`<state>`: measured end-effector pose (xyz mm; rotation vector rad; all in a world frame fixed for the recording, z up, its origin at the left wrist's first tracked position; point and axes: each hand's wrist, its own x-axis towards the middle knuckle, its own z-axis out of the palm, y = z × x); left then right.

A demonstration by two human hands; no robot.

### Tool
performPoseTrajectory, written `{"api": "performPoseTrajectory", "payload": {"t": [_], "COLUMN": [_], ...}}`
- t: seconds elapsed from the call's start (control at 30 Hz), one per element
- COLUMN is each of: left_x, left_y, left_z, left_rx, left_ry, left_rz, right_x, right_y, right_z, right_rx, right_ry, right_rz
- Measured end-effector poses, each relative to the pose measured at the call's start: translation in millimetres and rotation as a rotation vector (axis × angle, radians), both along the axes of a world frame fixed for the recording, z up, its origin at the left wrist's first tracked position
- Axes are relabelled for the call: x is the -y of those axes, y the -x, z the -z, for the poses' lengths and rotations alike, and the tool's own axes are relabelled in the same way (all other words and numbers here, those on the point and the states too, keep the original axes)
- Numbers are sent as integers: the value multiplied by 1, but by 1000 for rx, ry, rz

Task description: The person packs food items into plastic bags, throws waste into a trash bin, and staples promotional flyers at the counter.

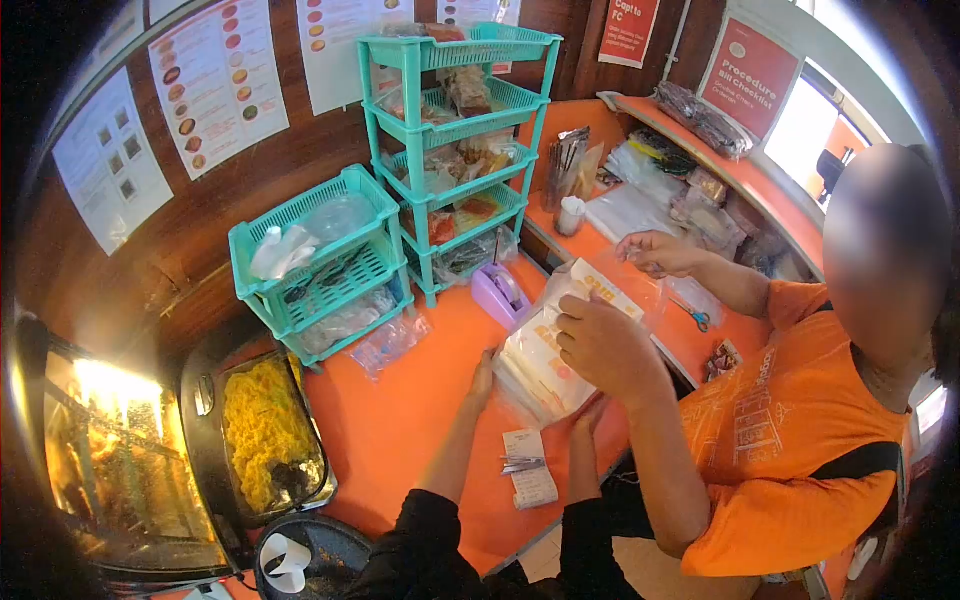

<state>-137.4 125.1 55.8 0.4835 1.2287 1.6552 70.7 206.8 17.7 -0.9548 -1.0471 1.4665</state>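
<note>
A white cardboard food box [540, 360] with orange print, inside a clear plastic bag, is held over the orange counter in front of me. My left hand [483, 378] grips its left side. My right hand [588, 415] is at its lower right edge, fingers partly hidden beneath the box. Across from me, a co-worker in an orange shirt lays one hand [603, 340] on top of the box. The co-worker's other hand [658, 254] is raised beyond it, pinching what looks like clear plastic. A paper receipt [530, 468] lies on the counter between my forearms.
A purple tape dispenser [500, 294] stands behind the box. Green tiered racks [455, 130] and stacked green baskets [315, 250] hold packets. Blue scissors [697, 317] lie at right. On the left are a tray of yellow food [262, 430] and a black bin [325, 550].
</note>
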Motion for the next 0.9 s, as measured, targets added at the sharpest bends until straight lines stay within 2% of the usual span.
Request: {"api": "performPoseTrajectory", "payload": {"t": [0.1, 0.2, 0.27, 0.3, 0.33, 0.4, 0.47, 0.5, 0.57, 0.6, 0.67, 0.7, 0.77, 0.8, 0.87, 0.9], "left_x": [1, 4, -7, -15, -19, -23, -22, -28, -32, -30, -23, -20, -18, -15, -7, -3], "left_y": [-8, -5, 14, 21, 27, 26, 9, 11, 22, 25, 20, 14, -4, -9, -16, -16], "left_z": [11, 24, 37, 31, 24, 5, -14, 0, 12, 13, 9, 8, 7, 1, -12, -12], "left_rx": [-59, -91, -114, -111, -156, -196, -398, -390, -20, -24, -53, -63, -261, -268, -607, -613], "left_ry": [-38, 49, -29, -34, -74, -114, -2, 1, -84, -83, -276, -272, -159, -156, -70, -70], "left_rz": [73, 64, 184, 179, 130, 81, 134, 132, 222, 207, -19, -37, -11, -26, -143, -150], "right_x": [-11, -23, -18, 5, 19, 24, 27, 27, 25, 24, 26, 28, 33, 35, 36, 35], "right_y": [0, -8, -8, 2, 9, 21, 35, 36, 33, 31, 26, 30, 44, 53, 59, 57], "right_z": [42, 66, 48, -6, -37, -39, -26, -21, -19, -22, -26, -27, -27, -27, -28, -29], "right_rx": [-24, 1, 6, -268, -540, -556, -502, -484, -473, -471, -477, -472, -458, -446, -445, -452], "right_ry": [33, 1, -24, 107, 242, 229, 173, 167, 136, 134, 132, 130, 131, 126, 121, 117], "right_rz": [-60, -124, -137, 0, 140, 246, 293, 298, 306, 294, 274, 269, 263, 258, 246, 239]}}
